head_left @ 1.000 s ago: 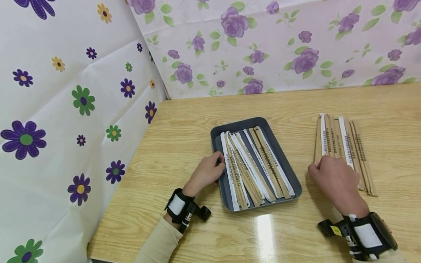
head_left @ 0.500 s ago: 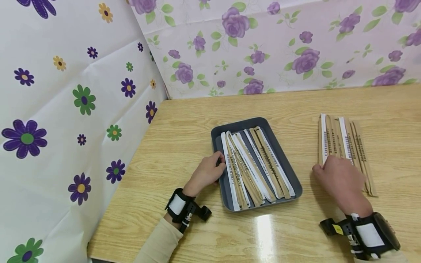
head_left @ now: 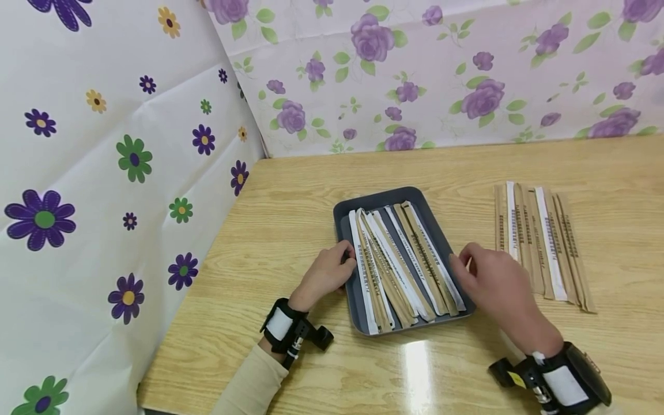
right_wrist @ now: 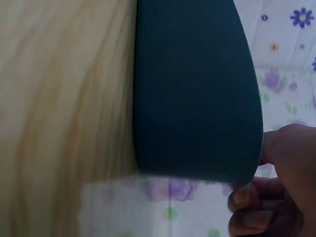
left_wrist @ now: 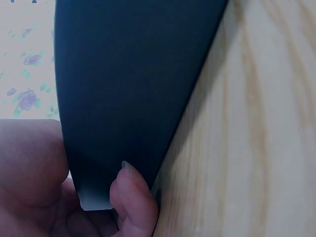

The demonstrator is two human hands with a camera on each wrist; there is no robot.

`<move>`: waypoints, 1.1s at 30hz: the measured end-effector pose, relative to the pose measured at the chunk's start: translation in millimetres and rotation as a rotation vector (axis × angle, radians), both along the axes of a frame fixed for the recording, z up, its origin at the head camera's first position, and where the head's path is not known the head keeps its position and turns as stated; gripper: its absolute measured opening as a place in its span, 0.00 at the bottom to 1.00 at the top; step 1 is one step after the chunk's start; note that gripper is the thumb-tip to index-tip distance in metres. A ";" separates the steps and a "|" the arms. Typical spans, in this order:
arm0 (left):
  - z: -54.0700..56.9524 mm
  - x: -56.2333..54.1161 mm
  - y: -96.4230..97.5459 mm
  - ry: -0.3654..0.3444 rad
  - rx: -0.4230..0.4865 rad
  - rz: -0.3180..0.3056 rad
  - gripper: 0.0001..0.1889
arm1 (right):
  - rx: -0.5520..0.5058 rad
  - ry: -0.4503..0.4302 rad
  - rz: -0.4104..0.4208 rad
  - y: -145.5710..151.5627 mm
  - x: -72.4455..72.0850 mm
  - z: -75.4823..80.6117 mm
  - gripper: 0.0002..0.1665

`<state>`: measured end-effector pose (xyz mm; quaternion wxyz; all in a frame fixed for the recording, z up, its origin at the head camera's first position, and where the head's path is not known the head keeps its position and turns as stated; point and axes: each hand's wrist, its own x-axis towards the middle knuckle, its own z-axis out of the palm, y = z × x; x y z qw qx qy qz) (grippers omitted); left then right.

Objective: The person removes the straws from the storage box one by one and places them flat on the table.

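Note:
A dark grey rectangular tray (head_left: 376,200) stands on the table, holding several long, slim, paper-wrapped straws (head_left: 396,259), some white and some brown. My left hand (head_left: 324,271) pinches the tray's left rim; in the left wrist view its fingers (left_wrist: 134,202) curl at the end of the dark wall. On the opposite side, my right hand (head_left: 500,282) has thumb and fingers at the right rim. The right wrist view shows curled fingers (right_wrist: 247,210) at the wall's lower corner, with the thumb partly hidden behind the wall.
A row of several wrapped straws (head_left: 544,248) lies side by side on the wooden table (head_left: 290,202), right of the tray and beyond my right hand. Flower-printed sheets cover the back wall (head_left: 332,104) and left side (head_left: 155,213).
My right hand has left the row of wrapped straws and moved left to the tray's right rim. The row's leftmost brown straw now shows fully apart. My left hand has stayed at the tray.

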<state>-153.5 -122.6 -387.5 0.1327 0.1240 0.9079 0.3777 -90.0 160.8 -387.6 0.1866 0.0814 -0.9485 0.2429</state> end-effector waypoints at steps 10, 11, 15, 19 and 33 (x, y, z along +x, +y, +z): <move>1.8 -0.3 -0.2 -0.003 -0.004 0.002 0.05 | 0.196 -0.031 0.045 -21.2 8.2 4.5 0.19; 1.8 -0.4 -0.1 -0.003 -0.005 0.002 0.05 | 0.211 -0.059 0.037 -23.2 9.0 4.7 0.20; 1.3 -0.7 0.6 -0.006 -0.009 0.007 0.05 | 0.235 -0.111 0.020 -31.7 12.7 4.4 0.24; 0.7 -0.2 1.1 -0.011 -0.011 0.009 0.05 | 0.209 -0.098 0.026 -36.3 14.4 1.9 0.22; 0.8 1.2 -0.6 0.001 0.015 -0.008 0.05 | -0.141 0.137 0.061 -31.4 6.0 0.2 0.22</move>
